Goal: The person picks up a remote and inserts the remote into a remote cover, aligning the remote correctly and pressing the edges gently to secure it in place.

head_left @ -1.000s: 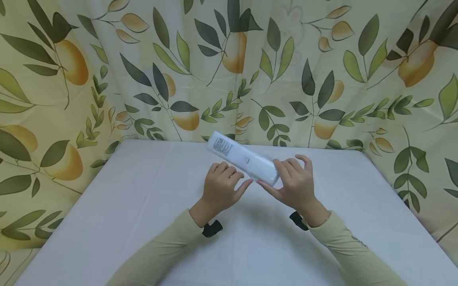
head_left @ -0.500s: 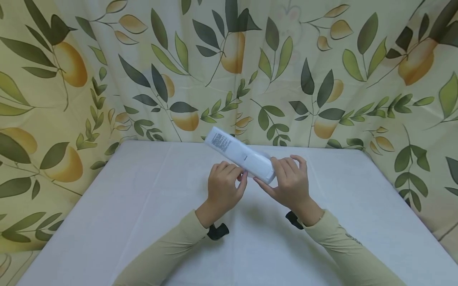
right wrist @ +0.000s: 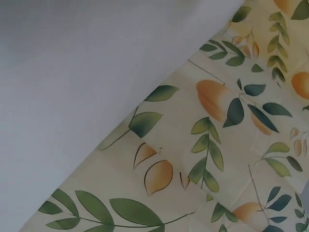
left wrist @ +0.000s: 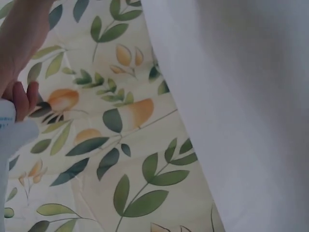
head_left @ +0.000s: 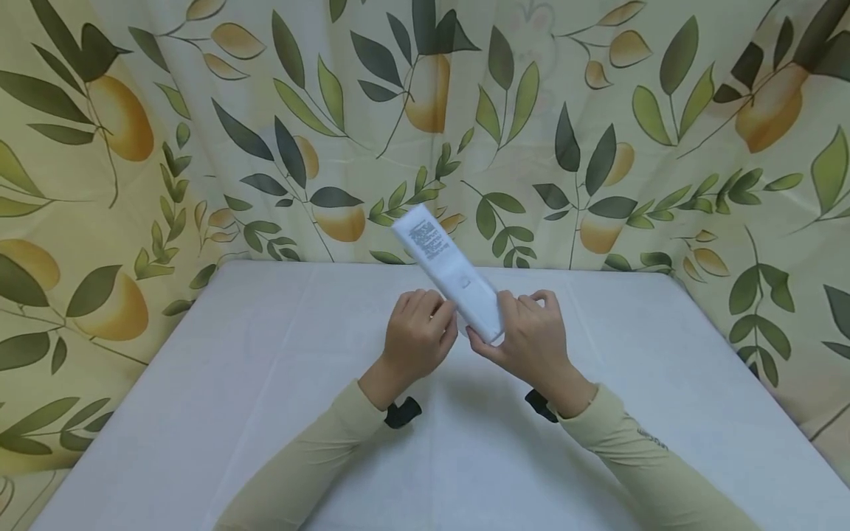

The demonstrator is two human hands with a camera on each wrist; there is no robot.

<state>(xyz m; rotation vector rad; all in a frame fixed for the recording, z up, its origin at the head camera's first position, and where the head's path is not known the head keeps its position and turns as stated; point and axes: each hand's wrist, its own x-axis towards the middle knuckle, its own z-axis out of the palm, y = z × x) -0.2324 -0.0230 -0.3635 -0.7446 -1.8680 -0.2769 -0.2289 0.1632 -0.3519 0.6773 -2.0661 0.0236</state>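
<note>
Nearest, we count two hands: the left hand (head_left: pixel 420 333) seems to pinch the edge of one long white object (head_left: pixel 453 271), the right hand (head_left: pixel 534 335) grips its lower end. We judge lifting done, setting down left: it is tilted above one white table (head_left: pixel 299 428). Behind hangs patterned cloth (head_left: pixel 252 110); its pieces we cannot count.

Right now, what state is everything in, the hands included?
White package: held raised, tilted, printed end farther away.
Right hand: gripping the package's near end.
Left hand: fingers curled at the package's left edge; pinch unclear.
White tabletop: flat, faintly creased.
Patterned curtain: hanging, lightly creased.
Sleeves: down, not rolled up.
Black wrist pieces: worn, one each side.
</note>
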